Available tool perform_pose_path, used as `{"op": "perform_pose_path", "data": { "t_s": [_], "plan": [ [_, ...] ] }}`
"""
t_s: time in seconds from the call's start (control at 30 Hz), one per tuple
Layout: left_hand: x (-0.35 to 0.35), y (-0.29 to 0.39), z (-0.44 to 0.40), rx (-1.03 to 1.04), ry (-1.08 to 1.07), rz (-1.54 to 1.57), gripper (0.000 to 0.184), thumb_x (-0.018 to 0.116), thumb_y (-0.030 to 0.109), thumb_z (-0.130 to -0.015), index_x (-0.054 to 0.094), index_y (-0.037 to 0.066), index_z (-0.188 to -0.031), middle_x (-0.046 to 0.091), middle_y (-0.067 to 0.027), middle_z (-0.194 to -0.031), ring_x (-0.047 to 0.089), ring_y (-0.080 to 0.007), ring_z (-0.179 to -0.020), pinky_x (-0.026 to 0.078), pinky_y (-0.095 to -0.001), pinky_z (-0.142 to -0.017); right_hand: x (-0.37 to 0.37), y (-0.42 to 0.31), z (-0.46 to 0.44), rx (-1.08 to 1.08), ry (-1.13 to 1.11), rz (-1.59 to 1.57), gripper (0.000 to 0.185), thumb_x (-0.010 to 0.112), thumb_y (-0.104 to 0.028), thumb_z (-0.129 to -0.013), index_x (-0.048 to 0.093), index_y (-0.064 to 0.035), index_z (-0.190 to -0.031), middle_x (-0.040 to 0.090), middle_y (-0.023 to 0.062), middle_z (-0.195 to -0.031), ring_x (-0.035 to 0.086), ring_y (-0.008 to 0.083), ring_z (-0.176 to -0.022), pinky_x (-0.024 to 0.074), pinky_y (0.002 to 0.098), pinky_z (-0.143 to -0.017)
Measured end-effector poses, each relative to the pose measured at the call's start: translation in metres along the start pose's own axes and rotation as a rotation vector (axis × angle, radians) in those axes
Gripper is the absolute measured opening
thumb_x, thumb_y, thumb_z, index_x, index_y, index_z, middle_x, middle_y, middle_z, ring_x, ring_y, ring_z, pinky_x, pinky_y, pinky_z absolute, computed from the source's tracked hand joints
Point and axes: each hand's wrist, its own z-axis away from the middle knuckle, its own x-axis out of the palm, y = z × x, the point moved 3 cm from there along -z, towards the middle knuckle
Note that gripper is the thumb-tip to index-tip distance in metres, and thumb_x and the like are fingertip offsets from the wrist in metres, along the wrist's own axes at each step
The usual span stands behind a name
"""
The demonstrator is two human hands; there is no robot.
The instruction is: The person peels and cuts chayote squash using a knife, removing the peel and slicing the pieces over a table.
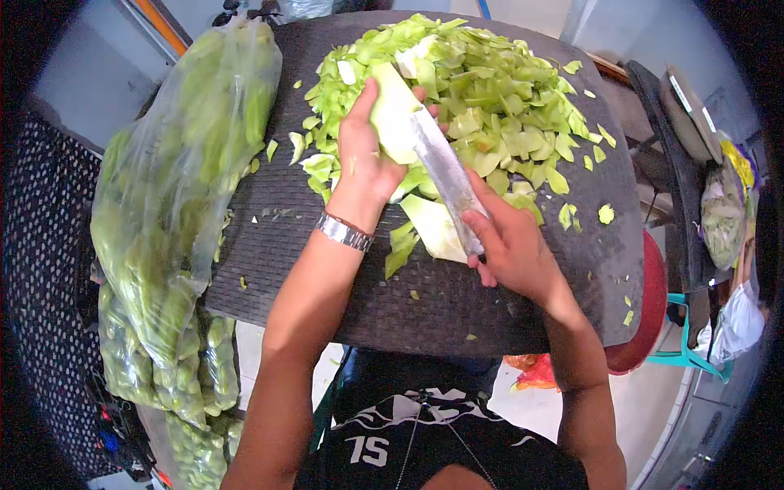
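Note:
My left hand (pixel 366 157), with a metal watch (pixel 344 232) on its wrist, is closed around a long piece of pale green fruit or vegetable flesh (pixel 390 110) above the table. A broad-bladed knife (pixel 445 159) is in my right hand (pixel 510 237), its blade slanting up and left against the edge of that piece. The fingers close round its lower end, so the handle is mostly hidden. Below the blade lies another large pale green piece (pixel 431 224). Just beyond both hands spreads a big heap of thin green slices (pixel 506 98).
A dark woven-textured table (pixel 327 302) carries the heap and scattered scraps. At left stands a large clear plastic bag (pixel 184 180) of green produce, with more filled bags (pixel 192 367) below. A red round seat (pixel 641 310) and a teal stool (pixel 694 355) stand at right.

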Motion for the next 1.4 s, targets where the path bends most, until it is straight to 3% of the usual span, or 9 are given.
{"op": "perform_pose_path", "data": {
  "t_s": [0.2, 0.63, 0.83, 1.0, 1.1, 1.2, 1.3, 1.33, 1.4],
  "plan": [
    [0.007, -0.005, 0.01, 0.119, 0.038, 0.05, 0.051, 0.044, 0.048, -0.108, 0.051, 0.006, -0.136, 0.065, -0.0162, -0.118, 0.067, -0.0371, -0.102, 0.055, -0.059, -0.094, 0.022, 0.017, -0.004, 0.008, 0.01, -0.313, 0.058, 0.049, -0.017, -0.109, 0.028, -0.0128, -0.162, 0.061, 0.0063, -0.065, 0.055, 0.0123, -0.043, 0.0491, 0.0289, -0.041],
    [-0.001, -0.003, 0.014, 0.217, 0.1, -0.147, 0.045, 0.044, 0.046, -0.108, 0.054, 0.006, -0.127, 0.071, -0.0141, -0.105, 0.071, -0.0343, -0.094, 0.058, -0.0479, -0.084, 0.008, 0.01, -0.002, 0.028, -0.179, -0.508, 0.054, 0.048, -0.023, -0.111, 0.032, -0.0106, -0.161, 0.063, 0.0056, -0.078, 0.06, 0.012, -0.052, 0.0484, 0.0265, -0.039],
    [-0.005, -0.002, 0.009, 0.23, 0.083, -0.187, 0.042, 0.044, 0.044, -0.108, 0.056, 0.006, -0.122, 0.071, -0.0156, -0.101, 0.071, -0.0341, -0.086, 0.058, -0.0478, -0.082, 0.005, 0.012, -0.005, 0.036, -0.214, -0.525, 0.054, 0.05, -0.024, -0.11, 0.034, -0.0096, -0.16, 0.063, 0.0055, -0.083, 0.061, 0.0122, -0.055, 0.0478, 0.0263, -0.037],
    [-0.01, 0.006, 0.006, 0.172, 0.103, -0.034, 0.043, 0.046, 0.045, -0.105, 0.058, 0.007, -0.119, 0.07, -0.0163, -0.099, 0.07, -0.0363, -0.084, 0.058, -0.0463, -0.078, 0.003, 0.006, -0.001, 0.042, -0.276, -0.519, 0.059, 0.057, -0.021, -0.107, 0.034, -0.0109, -0.16, 0.063, 0.0049, -0.085, 0.059, 0.012, -0.059, 0.0473, 0.0257, -0.039],
    [-0.023, 0.023, 0.002, 0.208, 0.105, 0.077, 0.045, 0.048, 0.048, -0.103, 0.059, 0.009, -0.121, 0.068, -0.0171, -0.107, 0.068, -0.0377, -0.091, 0.056, -0.0453, -0.079, -0.001, 0.003, 0.006, 0.128, -0.303, -0.476, 0.06, 0.06, -0.02, -0.105, 0.036, -0.0142, -0.16, 0.063, 0.0037, -0.087, 0.058, 0.0105, -0.061, 0.0471, 0.0253, -0.043],
    [-0.031, 0.038, 0.001, 0.25, 0.168, 0.145, 0.045, 0.047, 0.05, -0.102, 0.063, 0.011, -0.121, 0.065, -0.0159, -0.114, 0.065, -0.0361, -0.099, 0.053, -0.0496, -0.087, -0.005, 0.002, 0.011, 0.129, -0.211, -0.171, 0.056, 0.059, -0.019, -0.104, 0.042, -0.0179, -0.158, 0.066, 0.0098, -0.091, 0.063, 0.0184, -0.066, 0.0522, 0.0332, -0.055],
    [-0.029, 0.032, 0.001, 0.158, 0.031, 0.273, 0.045, 0.048, 0.051, -0.102, 0.064, 0.013, -0.121, 0.065, -0.015, -0.112, 0.064, -0.0351, -0.098, 0.052, -0.0522, -0.091, 0.002, -0.003, 0.015, -0.351, 0.044, 0.345, 0.053, 0.059, -0.019, -0.102, 0.048, -0.0206, -0.154, 0.066, 0.0182, -0.091, 0.066, 0.0298, -0.078, 0.0532, 0.0418, -0.071],
    [-0.026, 0.029, 0.001, 0.143, 0.027, 0.268, 0.045, 0.048, 0.051, -0.102, 0.064, 0.015, -0.123, 0.065, -0.0143, -0.112, 0.063, -0.0348, -0.099, 0.051, -0.0543, -0.094, 0.004, -0.008, 0.018, -0.31, 0.075, 0.467, 0.051, 0.059, -0.021, -0.101, 0.051, -0.0226, -0.152, 0.063, 0.0237, -0.093, 0.065, 0.0388, -0.089, 0.0518, 0.0466, -0.078],
    [-0.02, 0.026, 0.005, 0.149, 0.083, 0.244, 0.045, 0.047, 0.05, -0.102, 0.064, 0.015, -0.124, 0.064, -0.0138, -0.112, 0.063, -0.0345, -0.101, 0.05, -0.0554, -0.097, 0.008, -0.004, 0.017, -0.248, 0.136, 0.554, 0.049, 0.06, -0.026, -0.102, 0.053, -0.0238, -0.15, 0.06, 0.0224, -0.096, 0.065, 0.0384, -0.088, 0.0524, 0.0463, -0.077]
  ]
}}
